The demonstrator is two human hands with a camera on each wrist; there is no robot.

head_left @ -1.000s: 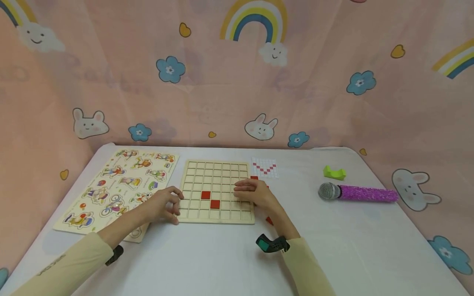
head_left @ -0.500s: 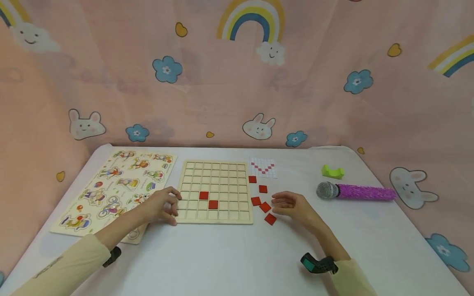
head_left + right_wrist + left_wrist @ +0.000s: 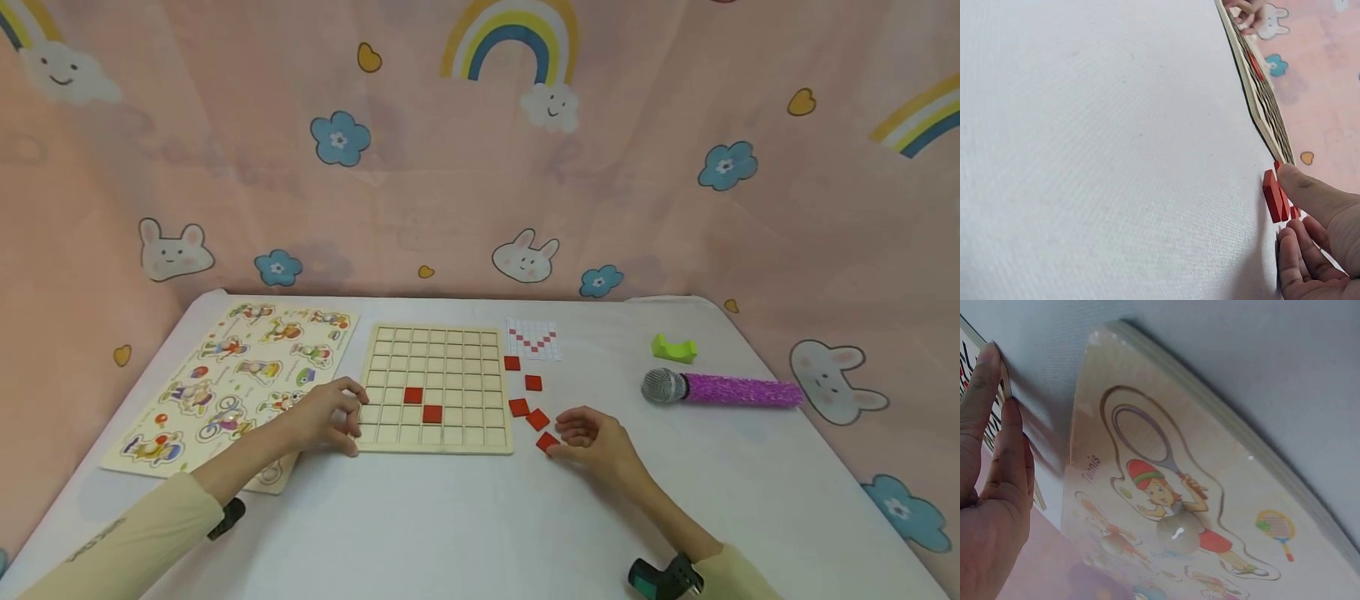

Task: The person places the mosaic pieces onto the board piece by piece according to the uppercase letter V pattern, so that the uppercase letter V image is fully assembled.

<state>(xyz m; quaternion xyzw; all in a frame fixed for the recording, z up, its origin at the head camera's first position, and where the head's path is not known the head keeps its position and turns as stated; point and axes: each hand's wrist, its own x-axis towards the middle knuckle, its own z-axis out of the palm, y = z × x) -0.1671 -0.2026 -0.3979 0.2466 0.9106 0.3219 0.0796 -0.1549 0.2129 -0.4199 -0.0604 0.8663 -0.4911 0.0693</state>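
A pale wooden grid board (image 3: 457, 367) lies flat at the middle of the table, with two red square tiles (image 3: 432, 414) set diagonally in its cells. My left hand (image 3: 322, 417) rests against the board's left edge; in the left wrist view its fingertips (image 3: 989, 353) touch that edge. Right of the board, several loose red tiles (image 3: 537, 419) lie on the cloth. My right hand (image 3: 596, 446) is low beside the nearest loose tile (image 3: 1272, 197), thumb tip right at it in the head view, the other fingers loosely bent and apart from the thumb.
Behind the loose tiles is a small card (image 3: 534, 339) with a red V pattern. A wooden picture puzzle (image 3: 247, 367) lies to the left. At right are a purple microphone (image 3: 723, 389) and a lime-green block (image 3: 674, 348). A pink printed curtain (image 3: 420, 192) hangs behind.
My right hand has moved from over the board's right side to the loose tiles, then down to the nearest one, uncovering the others. The left hand stays at the board's edge.
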